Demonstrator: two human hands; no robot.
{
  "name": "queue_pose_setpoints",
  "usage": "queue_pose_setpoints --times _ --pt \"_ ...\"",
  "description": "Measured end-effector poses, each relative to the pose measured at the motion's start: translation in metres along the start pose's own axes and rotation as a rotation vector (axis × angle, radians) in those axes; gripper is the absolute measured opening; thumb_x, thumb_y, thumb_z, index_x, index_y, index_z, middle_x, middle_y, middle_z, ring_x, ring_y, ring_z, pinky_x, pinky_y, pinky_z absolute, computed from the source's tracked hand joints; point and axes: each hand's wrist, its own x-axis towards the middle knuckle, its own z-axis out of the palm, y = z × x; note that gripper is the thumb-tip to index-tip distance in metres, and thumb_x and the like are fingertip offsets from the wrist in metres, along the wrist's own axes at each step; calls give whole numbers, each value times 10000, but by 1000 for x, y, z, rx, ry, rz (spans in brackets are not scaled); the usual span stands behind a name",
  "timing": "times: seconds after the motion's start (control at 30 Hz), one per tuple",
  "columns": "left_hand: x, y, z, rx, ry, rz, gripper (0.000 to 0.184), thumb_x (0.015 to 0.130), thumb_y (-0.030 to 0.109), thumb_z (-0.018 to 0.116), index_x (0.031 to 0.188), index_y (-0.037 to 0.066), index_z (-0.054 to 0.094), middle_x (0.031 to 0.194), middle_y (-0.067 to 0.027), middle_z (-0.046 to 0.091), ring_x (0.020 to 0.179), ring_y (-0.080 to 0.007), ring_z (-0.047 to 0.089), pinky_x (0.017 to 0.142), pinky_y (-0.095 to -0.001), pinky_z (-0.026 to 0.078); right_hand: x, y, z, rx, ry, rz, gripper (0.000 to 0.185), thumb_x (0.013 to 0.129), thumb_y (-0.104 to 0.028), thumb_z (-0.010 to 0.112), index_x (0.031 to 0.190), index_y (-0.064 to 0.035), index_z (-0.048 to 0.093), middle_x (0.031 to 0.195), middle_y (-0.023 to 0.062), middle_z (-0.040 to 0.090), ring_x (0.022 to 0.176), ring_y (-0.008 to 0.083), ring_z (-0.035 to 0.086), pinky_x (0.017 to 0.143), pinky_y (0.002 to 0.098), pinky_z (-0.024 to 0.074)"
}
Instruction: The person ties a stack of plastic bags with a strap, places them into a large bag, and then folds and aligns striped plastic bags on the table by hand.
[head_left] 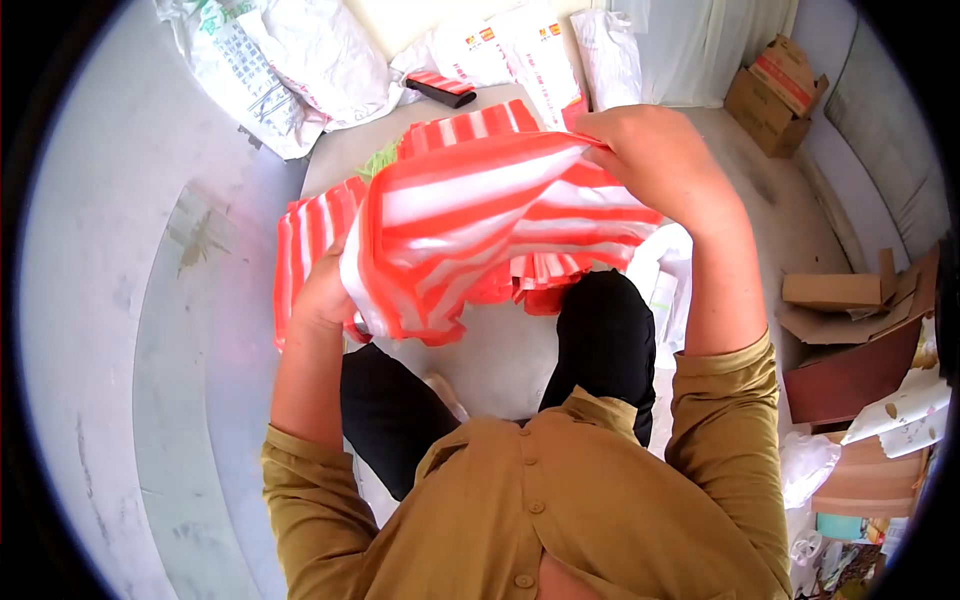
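In the head view, your right hand (645,155) was closed on the upper corner of the red-and-white striped sheet (470,215), thumb and fingers pinched together there. The sheet hung spread between your two hands, above your knees. Your left hand (322,285) touched its near-left edge, but the fingertips were hidden behind it, so you could not tell how tightly they closed. Beside that hand lay a striped bundle (293,250); beyond it, green strands (380,160) showed. White sacks (330,60) stood farther forward of both hands.
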Motion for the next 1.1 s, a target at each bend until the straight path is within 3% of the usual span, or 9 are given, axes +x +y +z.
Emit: queue_pose_setpoints --times 0.1,0.17,0.3,0.37,0.43,0.53,0.73,0.93,1.1 --pt "-6 -17 11 143 129 -112 425 979 153 633 1374 10 570 1246 -123 669 1061 -205 666 876 -352 576 4 8 3 -14 -21 -53 112 862 -106 643 957 -46 647 865 181 666 856 398 629 719 479 496" --pt "-1 -38 18 -96 72 -90 443 1011 211 593 1398 3 539 1282 -135 650 1069 -221 667 880 -371 583 19 13 16 -60 -62 -89 114 859 -103 634 956 -46 658 873 172 677 866 385 643 735 466 506" --pt "19 -71 37 -371 95 -147 472 1027 296 565 1394 5 503 1315 -141 623 1140 -245 639 952 -403 557 91 -10 66 -267 -191 -62 243 839 -89 605 1055 -110 713 962 114 715 994 304 676 1037 482 441" --pt "44 -103 17 -437 82 -61 437 1027 276 564 1371 10 521 1299 -131 630 1143 -232 636 957 -404 551 110 -24 102 -206 327 -206 382 830 -91 612 1202 -151 676 1106 85 694 1138 276 624 1127 519 345" --pt "54 -117 15 -429 209 -11 397 1025 250 564 1358 36 534 1272 -116 641 1129 -235 642 943 -406 557 111 -51 122 -110 518 -200 430 832 -110 670 1256 -165 623 1212 57 637 1211 250 565 1146 518 317" --pt "66 -163 -14 -500 388 -42 379 1030 234 554 1360 48 535 1294 -127 631 1148 -270 639 958 -441 558 68 -68 157 278 254 -165 491 841 -182 715 1315 -143 590 1228 91 627 1154 289 590 1036 451 429" --pt "55 -175 -31 -526 490 -109 439 1045 255 516 1416 24 474 1403 -141 561 1243 -296 580 1037 -467 514 -79 -54 214 938 -525 564 385 935 -239 664 1253 -36 584 1201 102 650 1083 213 640 917 371 503" --pt "50 -190 -37 -599 446 -88 434 1064 264 466 1412 4 477 1426 -149 547 1279 -305 558 1073 -479 485 -167 -94 275 1864 -406 1195 435 988 -339 644 1325 -89 527 1322 56 597 1248 197 536 1065 383 385" --pt "25 -178 -14 -626 529 -162 396 1059 194 467 1420 31 454 1408 -102 551 1275 -246 557 1062 -424 490 -154 -124 299 2185 -244 1163 432 1000 -316 629 1367 -122 513 1356 25 578 1264 187 522 1086 381 382"
